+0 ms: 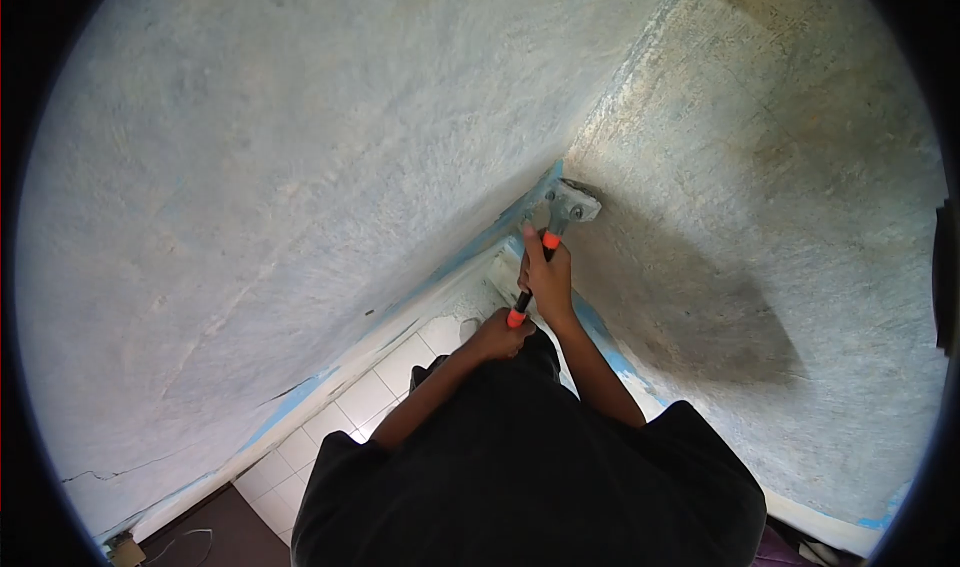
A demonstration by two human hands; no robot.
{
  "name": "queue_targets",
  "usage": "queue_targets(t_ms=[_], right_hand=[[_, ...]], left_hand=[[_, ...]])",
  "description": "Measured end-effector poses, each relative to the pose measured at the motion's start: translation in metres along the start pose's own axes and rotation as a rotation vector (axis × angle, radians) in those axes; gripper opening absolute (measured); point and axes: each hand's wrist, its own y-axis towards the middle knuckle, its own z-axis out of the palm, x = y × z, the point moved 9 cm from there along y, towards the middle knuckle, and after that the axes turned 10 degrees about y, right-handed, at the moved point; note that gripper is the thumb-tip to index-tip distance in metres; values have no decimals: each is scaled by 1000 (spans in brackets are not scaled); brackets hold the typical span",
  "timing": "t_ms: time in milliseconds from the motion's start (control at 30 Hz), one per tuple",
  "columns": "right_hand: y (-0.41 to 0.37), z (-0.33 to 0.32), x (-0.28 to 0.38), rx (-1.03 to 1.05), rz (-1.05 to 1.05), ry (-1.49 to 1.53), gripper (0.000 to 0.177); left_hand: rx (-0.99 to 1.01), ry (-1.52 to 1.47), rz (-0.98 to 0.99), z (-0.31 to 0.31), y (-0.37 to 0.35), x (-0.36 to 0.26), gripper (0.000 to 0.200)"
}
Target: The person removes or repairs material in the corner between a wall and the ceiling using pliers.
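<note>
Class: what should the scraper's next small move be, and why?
Probably a short push of the grey metal scraper with the orange-and-black handle toward the corner: its head sits on the rough grey wall beside a leftover strip of blue paint, and the left hand and right hand grip the handle.

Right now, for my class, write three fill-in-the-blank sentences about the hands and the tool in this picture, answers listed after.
The left hand and right hand both grip a scraper whose handle is black and ____.
The hand nearer the scraper's head is the ____ one.
The floor is laid with square white ____.
Missing words: orange; right; tiles.
</note>
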Motion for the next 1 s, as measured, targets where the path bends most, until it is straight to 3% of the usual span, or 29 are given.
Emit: queue_targets(t_ms=[133, 333, 433, 533, 633, 833, 1000], right_hand=[[-11, 4, 12, 56, -36, 187, 42], [-12, 9, 29, -4, -23, 80, 44], [-15, 3, 32, 15, 13, 107, 45], [-9, 4, 36, 62, 17, 87, 47], [-4, 10, 41, 63, 10, -10, 49], [-13, -2, 46, 36, 69, 88, 48], [-6, 11, 53, 62, 16, 12, 50]], left_hand=[[69, -7, 141, 12, -22, -22, 30], [-41, -332, 249, 13, -50, -60, 44], [-54, -294, 333, 22, -47, -55, 54], [4, -306, 273, 33, -42, -53, 57], [95, -504, 306, 42, -34, -56, 56], [16, -393, 346, 50, -30, -54, 57], [79, -417, 351, 43, -30, -60, 56]])
